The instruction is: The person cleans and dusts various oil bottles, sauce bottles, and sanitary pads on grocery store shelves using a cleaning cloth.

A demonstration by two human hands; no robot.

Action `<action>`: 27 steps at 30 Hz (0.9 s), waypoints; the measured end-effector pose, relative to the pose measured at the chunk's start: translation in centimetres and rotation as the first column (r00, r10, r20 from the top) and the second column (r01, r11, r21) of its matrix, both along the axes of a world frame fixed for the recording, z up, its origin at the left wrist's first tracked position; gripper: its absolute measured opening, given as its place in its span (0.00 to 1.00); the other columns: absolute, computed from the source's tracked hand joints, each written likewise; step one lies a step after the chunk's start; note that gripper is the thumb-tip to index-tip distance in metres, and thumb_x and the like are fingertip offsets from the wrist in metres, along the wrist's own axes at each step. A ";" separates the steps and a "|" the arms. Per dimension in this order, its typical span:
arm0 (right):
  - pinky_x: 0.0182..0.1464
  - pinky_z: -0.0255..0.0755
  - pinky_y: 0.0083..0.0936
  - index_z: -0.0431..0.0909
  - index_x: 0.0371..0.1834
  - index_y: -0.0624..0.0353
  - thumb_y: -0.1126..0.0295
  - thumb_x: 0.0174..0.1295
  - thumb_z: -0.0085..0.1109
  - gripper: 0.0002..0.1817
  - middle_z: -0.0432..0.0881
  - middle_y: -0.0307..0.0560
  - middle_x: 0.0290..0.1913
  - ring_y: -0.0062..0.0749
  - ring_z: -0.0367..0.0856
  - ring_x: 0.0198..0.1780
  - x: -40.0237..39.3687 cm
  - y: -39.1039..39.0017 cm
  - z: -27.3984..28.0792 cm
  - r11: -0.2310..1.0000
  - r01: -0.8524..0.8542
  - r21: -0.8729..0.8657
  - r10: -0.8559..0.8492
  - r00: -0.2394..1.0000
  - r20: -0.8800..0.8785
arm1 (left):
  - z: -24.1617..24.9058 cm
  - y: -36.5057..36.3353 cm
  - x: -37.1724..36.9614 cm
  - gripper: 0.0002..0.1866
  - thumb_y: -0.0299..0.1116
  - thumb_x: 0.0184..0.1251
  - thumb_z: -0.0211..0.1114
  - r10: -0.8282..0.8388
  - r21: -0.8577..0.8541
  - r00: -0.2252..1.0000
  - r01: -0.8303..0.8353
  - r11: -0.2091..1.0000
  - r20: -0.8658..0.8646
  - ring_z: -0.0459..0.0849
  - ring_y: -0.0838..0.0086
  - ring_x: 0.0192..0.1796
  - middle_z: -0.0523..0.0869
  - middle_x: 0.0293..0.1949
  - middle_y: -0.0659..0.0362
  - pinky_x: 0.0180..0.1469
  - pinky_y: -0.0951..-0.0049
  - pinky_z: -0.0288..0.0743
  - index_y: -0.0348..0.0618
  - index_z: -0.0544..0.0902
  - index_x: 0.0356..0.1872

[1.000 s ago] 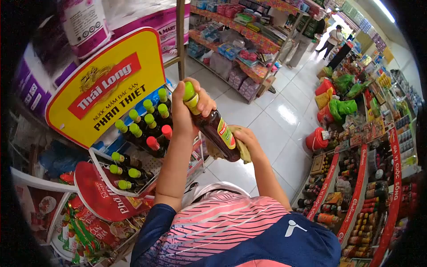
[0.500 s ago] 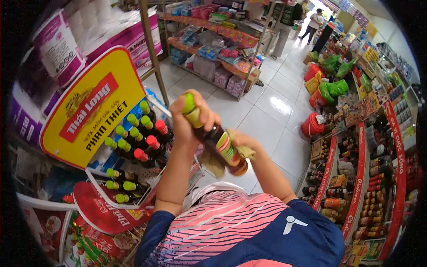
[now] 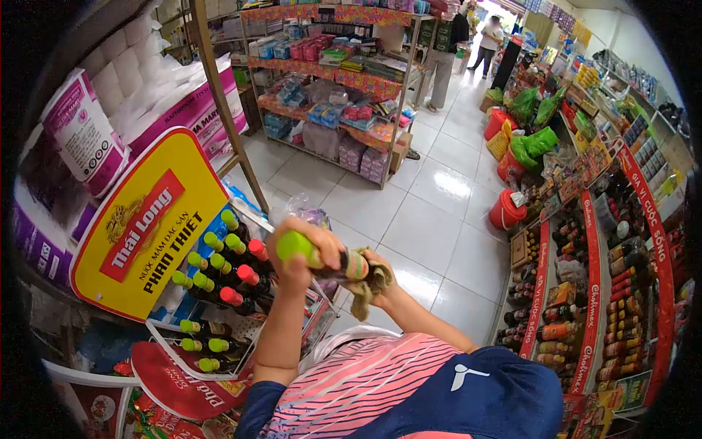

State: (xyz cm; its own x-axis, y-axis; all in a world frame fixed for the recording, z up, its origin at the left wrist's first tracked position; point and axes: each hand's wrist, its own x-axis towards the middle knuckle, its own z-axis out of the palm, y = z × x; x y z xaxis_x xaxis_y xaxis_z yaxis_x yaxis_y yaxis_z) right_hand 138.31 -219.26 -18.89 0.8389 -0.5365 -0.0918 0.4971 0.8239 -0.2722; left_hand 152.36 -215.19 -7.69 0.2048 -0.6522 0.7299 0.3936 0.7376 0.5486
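Observation:
My left hand (image 3: 319,240) is wrapped round the neck end of a dark sauce bottle (image 3: 356,265), whose light green cap (image 3: 293,246) points toward me at the left. The bottle is tilted and held in the air. At its other end, my right hand (image 3: 382,272) is closed on a dull olive-brown cloth (image 3: 363,298), pressed around the base. Fingers and cloth hide much of the glass. Just left stands a wire rack (image 3: 170,350) of similar bottles, several with green caps (image 3: 213,240) and a few with red caps (image 3: 248,275), under a yellow sign (image 3: 150,227).
Packs of tissue (image 3: 84,135) are stacked at the left. A shelf unit (image 3: 329,124) stands ahead across the tiled floor (image 3: 417,227). Sauce shelves (image 3: 589,314) line the right, near a red bucket (image 3: 507,211). Two people stand at the far end, one in white (image 3: 491,36).
The bottle has swung so its cap now points more toward me, and its base is more covered by the cloth. Both hands have shifted slightly. The camera view has tilted up.

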 end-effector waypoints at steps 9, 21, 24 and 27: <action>0.11 0.65 0.16 0.70 0.36 0.56 0.50 0.53 0.44 0.20 0.73 0.46 0.23 0.29 0.72 0.18 0.6 0.8 -1.6 0.912 -0.341 0.228 0.252 0.904 0.345 | -6.2 -1.9 -1.7 0.46 0.34 0.31 0.75 -0.482 0.534 0.876 0.390 0.750 0.036 0.79 0.66 0.40 0.77 0.40 0.50 0.44 0.71 0.72 0.38 0.57 0.55; 0.35 0.75 0.30 0.69 0.45 0.56 0.56 0.56 0.43 0.19 0.77 0.47 0.37 0.33 0.78 0.32 -0.8 0.0 -0.2 0.896 0.124 -0.427 -0.360 0.768 -0.531 | -4.5 -1.7 -3.5 0.37 0.46 0.33 0.73 0.326 -0.046 0.427 -0.548 0.836 0.843 0.79 0.54 0.32 0.79 0.31 0.48 0.31 0.64 0.74 0.43 0.67 0.47; 0.42 0.73 0.30 0.68 0.48 0.58 0.58 0.58 0.41 0.19 0.75 0.46 0.43 0.32 0.76 0.40 -0.4 0.8 -1.2 0.963 0.142 -0.230 -0.238 0.851 -0.468 | -5.4 -1.1 -2.8 0.39 0.46 0.31 0.74 0.285 0.115 0.468 -0.659 0.743 0.837 0.80 0.58 0.36 0.79 0.33 0.50 0.37 0.65 0.74 0.42 0.65 0.47; 0.45 0.71 0.31 0.67 0.48 0.56 0.53 0.59 0.41 0.21 0.74 0.45 0.45 0.34 0.75 0.43 0.5 2.5 0.8 0.991 0.135 0.023 -0.096 0.807 -0.582 | -7.7 -0.5 -2.8 0.38 0.47 0.29 0.75 0.396 0.140 0.649 -0.614 0.777 0.650 0.79 0.57 0.33 0.78 0.30 0.52 0.34 0.65 0.72 0.40 0.67 0.44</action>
